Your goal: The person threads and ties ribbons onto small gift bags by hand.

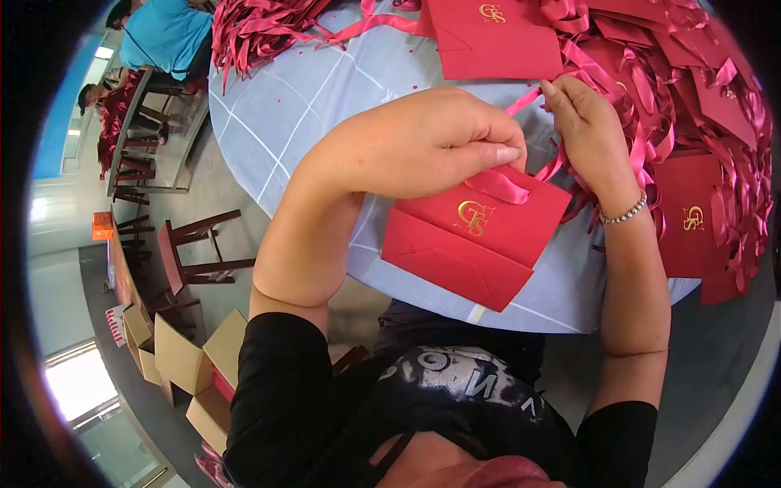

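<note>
A red paper gift bag (455, 248) with a gold monogram lies on the blue checked tablecloth, close to the table's front edge. My left hand (460, 142) is closed at the bag's top edge, thumb pressed down; its other fingers are partly hidden behind the palm. A pink satin ribbon handle (500, 187) hangs in a loop over the bag's front. Just to the right, my right hand (584, 126) pinches a strip of pink ribbon (525, 100) between thumb and fingertips. That strip runs toward the left hand.
Many red bags with ribbons (691, 106) are heaped along the right. Another red bag (496, 49) lies beyond my hands, and loose red ribbons (256, 32) are piled at upper left. Open cardboard boxes (183, 354) and a wooden stool (175, 256) stand left; people sit behind.
</note>
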Demonstrator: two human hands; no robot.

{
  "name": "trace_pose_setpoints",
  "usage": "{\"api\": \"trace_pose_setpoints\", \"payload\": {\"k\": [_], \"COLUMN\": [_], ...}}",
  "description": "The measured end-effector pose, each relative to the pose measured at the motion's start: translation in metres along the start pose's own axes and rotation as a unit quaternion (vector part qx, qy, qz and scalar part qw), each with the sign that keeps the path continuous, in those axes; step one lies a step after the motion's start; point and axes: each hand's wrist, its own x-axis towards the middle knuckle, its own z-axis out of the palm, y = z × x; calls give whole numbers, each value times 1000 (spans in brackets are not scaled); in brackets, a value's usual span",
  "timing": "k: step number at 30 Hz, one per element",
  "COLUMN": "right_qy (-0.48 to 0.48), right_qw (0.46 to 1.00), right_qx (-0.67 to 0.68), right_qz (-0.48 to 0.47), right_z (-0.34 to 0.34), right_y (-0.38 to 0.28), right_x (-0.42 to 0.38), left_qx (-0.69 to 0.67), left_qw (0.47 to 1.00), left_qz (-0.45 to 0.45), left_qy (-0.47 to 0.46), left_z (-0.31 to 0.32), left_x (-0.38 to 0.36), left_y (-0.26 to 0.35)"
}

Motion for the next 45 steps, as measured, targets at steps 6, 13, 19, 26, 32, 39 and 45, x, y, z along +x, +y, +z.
{"api": "trace_pose_setpoints", "payload": {"k": [6, 13, 19, 26, 32, 39, 45], "right_qy": [15, 68, 116, 100, 55, 65, 17], "right_qw": [993, 992, 973, 933, 898, 924, 995], "right_qx": [-97, -90, 197, 340, 435, 375, 13], "right_qz": [-71, -53, 41, 57, 43, 34, -94], "right_z": [5, 3, -18, -31, -31, -32, -31], "right_y": [10, 6, -7, 8, 1, 3, 16], "right_x": [4, 5, 4, 8, 4, 4, 4], "left_qx": [4, 76, 61, -113, -388, -429, -502], "left_qw": [1000, 995, 992, 978, 827, 828, 851], "left_qz": [-16, 30, -51, -12, 85, 30, -5], "left_qy": [-2, 50, 94, 174, 398, 359, 154], "left_z": [4, 11, 4, -1, 4, 5, -21], "left_x": [2, 3, 4, 3, 12, 18, 13], "left_y": [-3, -2, 2, -3, -12, -31, -48]}}
